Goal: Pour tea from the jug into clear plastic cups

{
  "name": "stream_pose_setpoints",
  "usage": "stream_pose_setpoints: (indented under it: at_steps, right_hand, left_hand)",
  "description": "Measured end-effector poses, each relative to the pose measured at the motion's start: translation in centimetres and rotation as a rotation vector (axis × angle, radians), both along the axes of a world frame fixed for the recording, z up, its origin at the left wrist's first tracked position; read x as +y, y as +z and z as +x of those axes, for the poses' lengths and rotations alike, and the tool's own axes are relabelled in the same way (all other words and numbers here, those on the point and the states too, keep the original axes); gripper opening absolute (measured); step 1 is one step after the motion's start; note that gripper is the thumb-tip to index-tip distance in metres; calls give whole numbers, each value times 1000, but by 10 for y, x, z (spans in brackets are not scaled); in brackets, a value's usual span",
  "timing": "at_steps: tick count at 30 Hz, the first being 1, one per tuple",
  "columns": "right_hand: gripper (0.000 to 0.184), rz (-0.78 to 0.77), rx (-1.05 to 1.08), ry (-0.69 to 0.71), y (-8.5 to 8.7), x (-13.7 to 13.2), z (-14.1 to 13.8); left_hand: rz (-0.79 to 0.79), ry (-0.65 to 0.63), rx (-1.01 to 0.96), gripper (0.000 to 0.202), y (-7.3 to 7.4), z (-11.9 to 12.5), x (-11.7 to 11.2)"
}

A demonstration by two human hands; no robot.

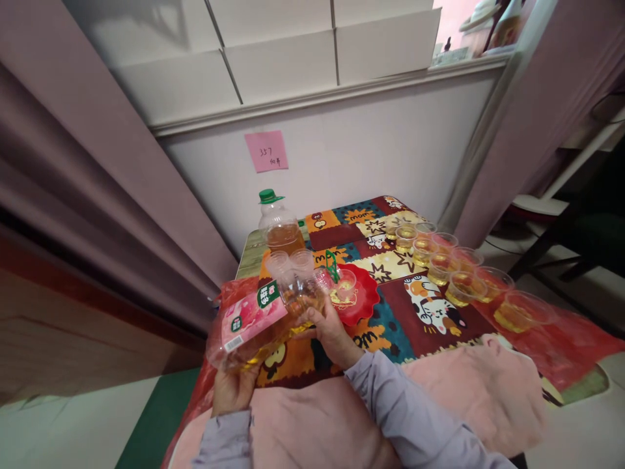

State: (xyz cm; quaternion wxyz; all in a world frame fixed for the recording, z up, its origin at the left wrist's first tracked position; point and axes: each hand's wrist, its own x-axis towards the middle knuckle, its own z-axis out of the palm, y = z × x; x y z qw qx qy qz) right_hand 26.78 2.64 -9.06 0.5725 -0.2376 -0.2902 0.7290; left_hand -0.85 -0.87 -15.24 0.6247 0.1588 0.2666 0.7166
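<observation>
A large clear juice bottle [254,319] with a pink label and amber liquid lies tilted in my hands, its neck pointing right. My left hand [233,389] is wrapped under its base end. Near the neck, my right hand [331,329] grips the bottle's side. A green plastic handle [333,266] shows at the mouth. Just beyond the mouth, a clear plastic cup [346,285] with a little pale liquid stands on a red scalloped plate [366,311]. Behind the held bottle are empty clear cups [301,262] and another upright bottle [284,236] with a green cap.
Several cups of yellow liquid [442,267] line the table's right side. A patterned cloth [336,236] covers the table, with red plastic film [579,345] at the right edge and pink cloth [312,423] in front. A wall with a pink note [266,151] stands behind.
</observation>
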Motion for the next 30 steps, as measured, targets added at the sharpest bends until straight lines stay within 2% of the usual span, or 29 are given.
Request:
stream_pose_setpoints:
  at_steps: [3, 12, 16, 21, 26, 30]
  right_hand:
    - [103, 13, 13, -7, 0, -1, 1]
    - [111, -10, 14, 22, -3, 3, 0]
    - [110, -21, 22, 7, -5, 4, -1]
    - [103, -16, 18, 32, -9, 6, -1]
    - [102, -23, 40, 9, -4, 4, 0]
    - [97, -29, 49, 5, 0, 2, 0]
  left_hand:
    - [-88, 33, 53, 50, 0, -2, 0]
    - [-117, 137, 148, 51, 16, 17, -2]
    - [-88, 113, 110, 51, 16, 15, -2]
    - [-150, 124, 46, 47, 18, 12, -2]
    - [-187, 135, 38, 46, 24, 14, -2]
    - [-162, 123, 59, 48, 22, 13, -3]
